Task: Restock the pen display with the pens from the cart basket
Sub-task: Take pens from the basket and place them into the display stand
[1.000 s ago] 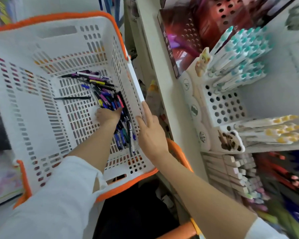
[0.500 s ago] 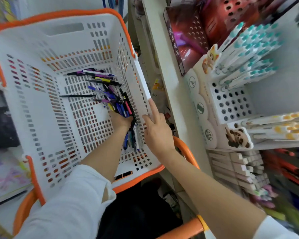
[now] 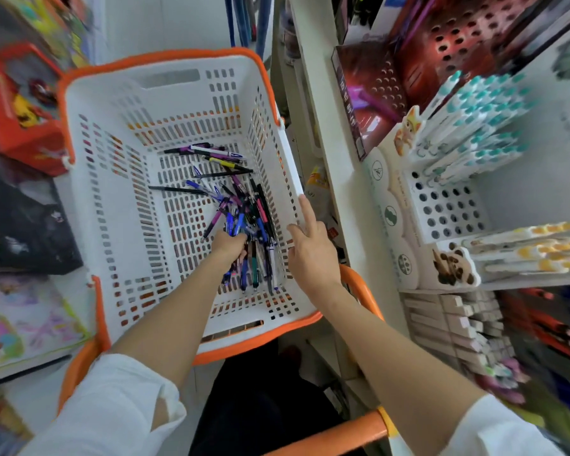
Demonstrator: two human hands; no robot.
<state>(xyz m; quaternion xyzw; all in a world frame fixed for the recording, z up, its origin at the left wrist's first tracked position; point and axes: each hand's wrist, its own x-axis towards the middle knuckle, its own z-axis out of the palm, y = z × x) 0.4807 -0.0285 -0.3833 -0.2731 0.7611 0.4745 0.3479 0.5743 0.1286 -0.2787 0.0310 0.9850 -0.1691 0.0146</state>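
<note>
A white cart basket (image 3: 119, 205) with an orange rim holds a loose pile of pens (image 3: 244, 212) against its right side. My left hand (image 3: 228, 245) reaches down into the pile, its fingers curled around several pens. On the basket's right wall rests my right hand (image 3: 311, 250), its fingers straight. To the right stands the white perforated pen display (image 3: 441, 205), with teal-capped pens (image 3: 474, 126) in its upper tier and yellow-capped pens (image 3: 524, 248) in the lower tier.
A shelf upright (image 3: 336, 179) runs between basket and display. The orange cart handle (image 3: 352, 429) crosses below my arms. Boxed toys (image 3: 20, 116) and colourful books (image 3: 20, 327) fill the left side. Boxed stationery (image 3: 458, 327) sits under the display.
My left hand has pulled back toward me along the pile and closed around several pens. The right hand stays on the basket's right wall. The camera has shifted.
</note>
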